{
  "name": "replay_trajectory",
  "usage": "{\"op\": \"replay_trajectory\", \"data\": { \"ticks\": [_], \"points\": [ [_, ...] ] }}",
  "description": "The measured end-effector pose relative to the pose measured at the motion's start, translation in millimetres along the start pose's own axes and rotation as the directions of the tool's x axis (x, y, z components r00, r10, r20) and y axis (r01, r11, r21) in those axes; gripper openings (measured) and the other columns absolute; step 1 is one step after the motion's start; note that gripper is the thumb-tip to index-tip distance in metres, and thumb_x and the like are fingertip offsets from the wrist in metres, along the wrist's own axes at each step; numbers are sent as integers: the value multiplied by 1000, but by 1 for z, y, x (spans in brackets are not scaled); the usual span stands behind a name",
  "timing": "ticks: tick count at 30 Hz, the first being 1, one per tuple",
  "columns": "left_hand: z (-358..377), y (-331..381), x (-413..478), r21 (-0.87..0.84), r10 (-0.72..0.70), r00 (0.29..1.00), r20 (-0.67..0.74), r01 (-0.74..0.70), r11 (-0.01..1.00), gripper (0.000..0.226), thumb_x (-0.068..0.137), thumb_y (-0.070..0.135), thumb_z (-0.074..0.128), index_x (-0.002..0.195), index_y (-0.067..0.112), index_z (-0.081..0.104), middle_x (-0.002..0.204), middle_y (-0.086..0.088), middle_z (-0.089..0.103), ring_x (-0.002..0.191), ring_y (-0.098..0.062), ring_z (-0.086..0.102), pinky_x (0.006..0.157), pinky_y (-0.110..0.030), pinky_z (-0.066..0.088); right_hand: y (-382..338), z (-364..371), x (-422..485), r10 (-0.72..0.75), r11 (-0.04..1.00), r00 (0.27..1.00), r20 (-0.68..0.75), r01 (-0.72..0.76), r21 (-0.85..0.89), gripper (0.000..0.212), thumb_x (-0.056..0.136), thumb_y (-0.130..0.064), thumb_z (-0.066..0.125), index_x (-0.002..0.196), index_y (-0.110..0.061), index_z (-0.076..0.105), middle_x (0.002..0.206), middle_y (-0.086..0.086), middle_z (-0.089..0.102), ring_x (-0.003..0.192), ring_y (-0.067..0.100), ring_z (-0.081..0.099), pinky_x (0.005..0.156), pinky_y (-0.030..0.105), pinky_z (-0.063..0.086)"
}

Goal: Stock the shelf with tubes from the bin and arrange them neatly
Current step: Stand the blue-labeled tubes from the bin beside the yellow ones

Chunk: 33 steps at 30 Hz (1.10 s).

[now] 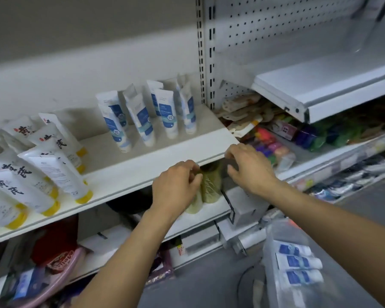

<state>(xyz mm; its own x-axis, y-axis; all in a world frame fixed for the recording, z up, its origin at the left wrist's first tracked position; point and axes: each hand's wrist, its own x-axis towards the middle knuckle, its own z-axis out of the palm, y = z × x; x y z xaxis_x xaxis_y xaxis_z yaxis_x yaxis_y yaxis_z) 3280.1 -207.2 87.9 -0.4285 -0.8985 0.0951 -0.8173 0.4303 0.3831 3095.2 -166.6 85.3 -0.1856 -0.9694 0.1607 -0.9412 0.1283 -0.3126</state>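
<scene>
Under the front edge of the white shelf (142,172), my left hand (176,187) curls its fingers around a pale green tube (193,204) on the lower shelf. An olive green tube (210,185) stands right beside it. My right hand (248,167) is just to the right, with fingers and thumb pinching a dark grey item (230,166) that is mostly hidden. Several blue-and-white tubes (142,121) stand cap-down on the upper shelf. A clear bin (276,241) at the lower right holds three more blue-and-white tubes (298,263).
White tubes with yellow caps (42,174) lean in rows at the shelf's left. White boxes (245,205) sit at the lower shelf's right end. A slotted upright (206,52) divides off the neighbouring bay, where colourful packets (276,141) lie under a tilted white shelf (320,90).
</scene>
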Motion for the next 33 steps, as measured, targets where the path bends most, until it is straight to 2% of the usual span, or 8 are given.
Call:
{"op": "replay_trajectory", "data": {
  "ticks": [7, 12, 17, 22, 24, 27, 30, 33],
  "points": [
    [83, 95, -86, -53, -26, 989, 149, 34, 998, 21, 89, 41, 53, 108, 36, 61, 92, 16, 68, 91, -14, 65, 74, -29, 51, 97, -9, -119, 73, 996, 983, 170, -64, -59, 29, 88, -25, 55, 117, -20, 54, 120, 4, 57, 112, 25, 53, 82, 35, 43],
    [168, 146, -140, -114, -4, 949, 317, 43, 993, 20, 88, 41, 54, 105, 34, 62, 93, 12, 69, 92, -15, 65, 75, -29, 51, 184, 25, -201, 214, 977, 899, 383, -200, -78, 31, 87, -25, 56, 118, -21, 55, 121, 2, 60, 112, 23, 56, 88, 35, 49],
    [266, 157, -168, -168, -70, 796, 601, 211, 963, 16, 88, 35, 56, 100, 28, 63, 82, 12, 62, 95, -17, 64, 79, -27, 50, 245, 96, -263, 310, 948, 764, 566, -290, -129, 34, 87, -23, 56, 120, -18, 53, 125, 4, 58, 115, 25, 54, 89, 32, 47],
    [361, 152, -198, -64, -128, 631, 765, 272, 960, 27, 85, 33, 60, 111, 28, 64, 119, 1, 65, 110, -22, 60, 90, -27, 47, 287, 165, -300, 337, 935, 658, 674, -319, -156, 39, 89, -26, 57, 126, -14, 52, 131, 10, 53, 122, 27, 49, 96, 35, 45],
    [394, 152, -207, -32, -77, 571, 818, 179, 983, 32, 85, 30, 62, 117, 26, 61, 125, -2, 61, 113, -22, 58, 93, -29, 46, 302, 189, -304, 355, 929, 650, 672, -326, -176, 41, 90, -23, 57, 129, -14, 51, 133, 10, 50, 123, 27, 46, 98, 37, 45],
    [440, 155, -219, 7, 57, 494, 867, -127, 992, 38, 88, 22, 61, 125, 16, 56, 128, -8, 55, 118, -27, 53, 92, -34, 44, 318, 221, -300, 363, 928, 689, 627, -330, -174, 45, 89, -14, 53, 134, -15, 47, 136, 7, 45, 125, 26, 41, 94, 39, 44],
    [474, 169, -236, 19, 215, 397, 892, -509, 861, 37, 80, 17, 69, 115, 10, 61, 117, -12, 58, 109, -29, 57, 83, -37, 46, 330, 250, -292, 366, 930, 729, 579, -316, -190, 50, 88, -7, 50, 137, -13, 42, 139, 7, 41, 129, 26, 36, 96, 40, 44],
    [495, 182, -243, 23, 308, 330, 892, -715, 699, 39, 73, 17, 76, 109, 10, 64, 109, -11, 63, 100, -29, 61, 82, -36, 47, 333, 276, -289, 338, 940, 760, 554, -250, -232, 50, 86, -8, 51, 136, -11, 41, 138, 8, 42, 131, 27, 36, 98, 40, 42]
  ]
}}
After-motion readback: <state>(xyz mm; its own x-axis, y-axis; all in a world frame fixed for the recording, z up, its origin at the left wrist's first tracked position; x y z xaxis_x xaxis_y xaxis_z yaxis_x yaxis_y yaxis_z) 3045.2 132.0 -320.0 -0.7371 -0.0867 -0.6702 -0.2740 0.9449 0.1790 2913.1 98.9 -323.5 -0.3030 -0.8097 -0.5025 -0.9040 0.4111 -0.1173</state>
